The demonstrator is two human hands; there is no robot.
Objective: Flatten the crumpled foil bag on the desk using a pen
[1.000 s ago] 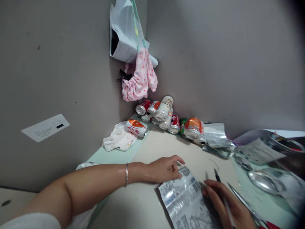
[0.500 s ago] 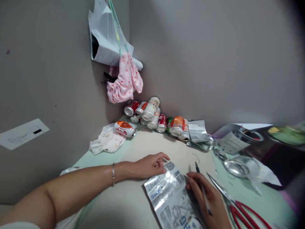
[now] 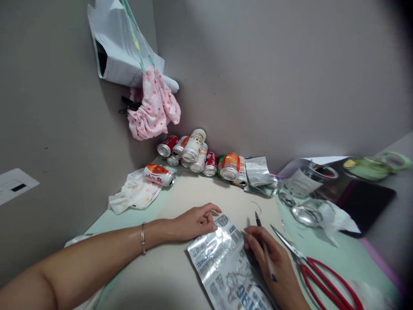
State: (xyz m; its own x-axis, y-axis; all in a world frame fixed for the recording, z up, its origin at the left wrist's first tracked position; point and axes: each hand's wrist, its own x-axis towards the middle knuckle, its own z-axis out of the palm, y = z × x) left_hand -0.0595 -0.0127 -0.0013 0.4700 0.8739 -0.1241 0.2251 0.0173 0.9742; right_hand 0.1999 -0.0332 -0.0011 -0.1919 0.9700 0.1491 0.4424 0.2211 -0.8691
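A shiny silver printed sheet [image 3: 222,262] with blue letters and a barcode lies slanted on the pale board. My left hand [image 3: 198,221] rests at its upper left corner, thumb touching the edge, index finger stretched and the other fingers loosely curled. Right of the sheet, my right hand [image 3: 271,258] is closed round a pen [image 3: 258,219], its dark tip pointing away from me. Beside that hand lies a pair of scissors [image 3: 322,275] with red handles, blades toward the back. A short curved line shows on the board beyond the pen.
Several drink cans [image 3: 193,146] are piled in the corner. One orange-and-white can [image 3: 159,175] lies on crumpled tissue [image 3: 134,193]. Silver metal pieces [image 3: 258,172], a clear container [image 3: 301,181] and a dark tablet-like slab [image 3: 368,204] sit at the right. A pink dotted cloth [image 3: 155,107] hangs from the wall.
The view has shifted to the right, so everything appears further left. My hands, the sheet and the pen keep nearly the same places relative to each other.
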